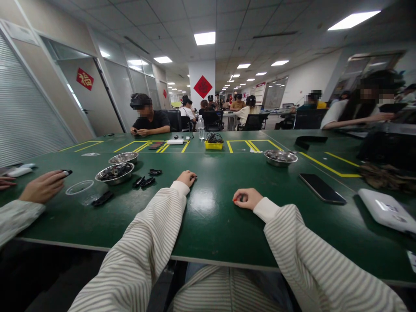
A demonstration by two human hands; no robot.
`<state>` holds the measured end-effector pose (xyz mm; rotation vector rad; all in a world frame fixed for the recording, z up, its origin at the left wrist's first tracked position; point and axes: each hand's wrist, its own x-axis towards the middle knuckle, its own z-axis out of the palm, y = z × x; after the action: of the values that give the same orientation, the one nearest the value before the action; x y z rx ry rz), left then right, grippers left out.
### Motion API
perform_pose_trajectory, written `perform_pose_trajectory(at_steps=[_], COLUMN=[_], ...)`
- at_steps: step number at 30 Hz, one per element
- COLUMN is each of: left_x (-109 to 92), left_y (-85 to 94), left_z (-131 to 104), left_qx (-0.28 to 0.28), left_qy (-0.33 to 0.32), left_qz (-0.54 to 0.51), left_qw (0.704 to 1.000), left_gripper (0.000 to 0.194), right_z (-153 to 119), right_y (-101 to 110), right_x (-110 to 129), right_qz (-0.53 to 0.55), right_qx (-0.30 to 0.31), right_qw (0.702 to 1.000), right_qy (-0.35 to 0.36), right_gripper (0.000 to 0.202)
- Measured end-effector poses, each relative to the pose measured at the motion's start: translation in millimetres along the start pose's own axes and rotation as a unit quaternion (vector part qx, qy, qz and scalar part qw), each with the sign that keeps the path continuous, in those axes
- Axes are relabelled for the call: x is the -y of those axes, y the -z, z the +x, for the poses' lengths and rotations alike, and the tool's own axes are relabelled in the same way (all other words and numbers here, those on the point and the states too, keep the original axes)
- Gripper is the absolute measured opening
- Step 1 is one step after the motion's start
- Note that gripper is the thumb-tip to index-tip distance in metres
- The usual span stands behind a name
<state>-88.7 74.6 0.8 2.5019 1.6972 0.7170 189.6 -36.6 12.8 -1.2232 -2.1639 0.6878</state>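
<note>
My left hand (186, 177) rests on the green table (208, 234), its fingers curled. Something dark shows under its fingertips, too small to name. Loosely closed, my right hand (249, 198) lies on the table with thumb and fingers together. A tiny orange-red spot shows at its fingertips; what it belongs to is hidden. Left of my left hand are several small black plastic pieces (144, 182). Beyond them stands a metal bowl (115, 181) heaped with dark parts, with a second metal bowl (124, 157) behind it.
A co-worker's hand (43, 186) holds a small dark piece at left, near a clear plastic tub (85, 197). Rightward lie a phone (322, 189), a white device (386, 210) and another metal bowl (280, 162). A yellow box (213, 145) and bottle (201, 128) stand farther back.
</note>
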Motion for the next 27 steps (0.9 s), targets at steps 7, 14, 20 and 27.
perform_pose_trajectory(at_steps=[7, 14, 20, 27], left_x=[-76.8, -114.6, -114.4, -113.9], left_y=[-15.2, -16.5, -15.6, -15.4], left_z=[-26.8, -48.9, -49.5, -49.5], left_qx=[0.045, 0.08, 0.077, 0.067], left_qy=[-0.219, -0.321, -0.307, -0.274], left_qz=[-0.062, -0.091, -0.09, -0.071], left_qw=[0.973, 0.939, 0.944, 0.957], left_gripper=[0.017, 0.018, 0.019, 0.02], right_z=[1.5, -0.7, -4.7, -3.3], right_y=[-3.6, -1.4, 0.9, -1.4], right_x=[0.4, -0.3, -0.7, -4.2], right_qz=[0.035, -0.147, -0.236, -0.281], right_qx=[-0.026, -0.031, -0.016, -0.022], right_qw=[0.998, 0.983, 0.954, 0.946], right_qy=[-0.048, 0.102, 0.184, 0.162], right_gripper=[0.016, 0.014, 0.018, 0.023])
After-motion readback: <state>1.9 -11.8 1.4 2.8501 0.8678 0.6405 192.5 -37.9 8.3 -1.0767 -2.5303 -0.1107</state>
